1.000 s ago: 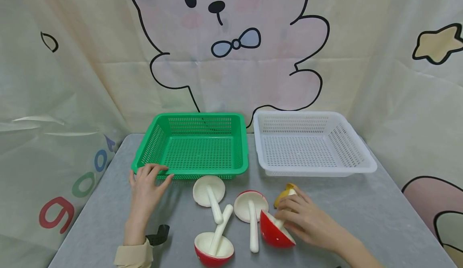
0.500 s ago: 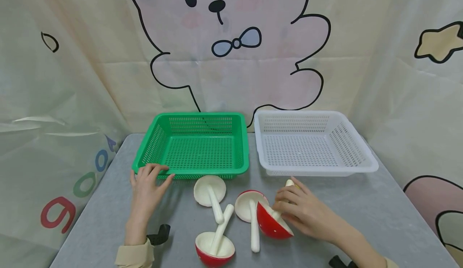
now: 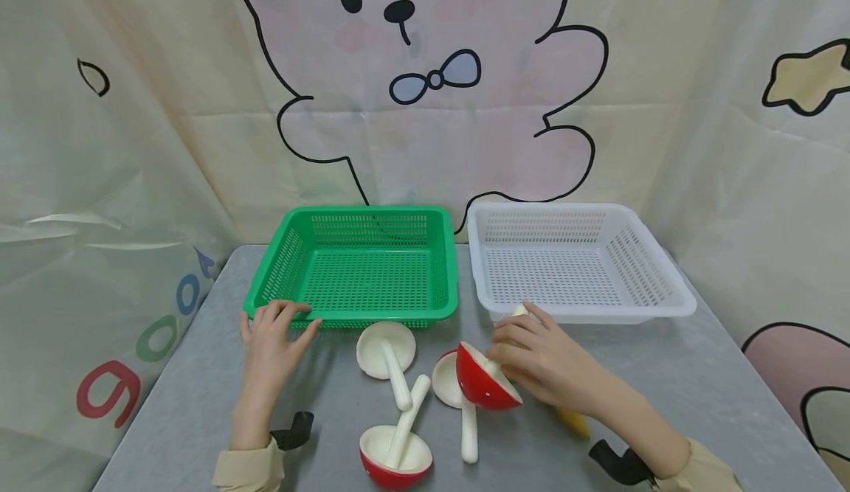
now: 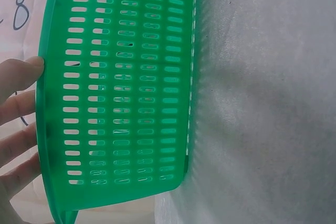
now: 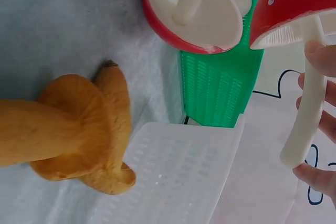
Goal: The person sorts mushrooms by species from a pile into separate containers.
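Observation:
My right hand (image 3: 541, 355) holds a toy mushroom with a red, white-dotted cap (image 3: 483, 381) by its white stem (image 5: 310, 95), raised over the table with the cap tilted left. It overlaps another red-capped mushroom (image 3: 469, 433) lying beneath. On the left, my left hand (image 3: 268, 348) grips the near rim of the green basket (image 4: 118, 192), its thumb in front and fingers behind the rim. Two more mushrooms lie between the hands: one showing its pale underside (image 3: 372, 355), one with its red cap down (image 3: 392, 479). Yellow-brown mushrooms (image 5: 73, 124) lie below my right wrist, mostly hidden in the head view.
Beside the green basket stands a white perforated basket (image 3: 584, 313) at the back right. Both are on a grey table (image 3: 671, 374). A cartoon-printed curtain (image 3: 199, 71) closes off the back and sides.
My right hand has lifted the red-capped mushroom and carried it up and left toward the baskets, and a yellow mushroom now shows below my wrist. The left hand has stayed at the rim.

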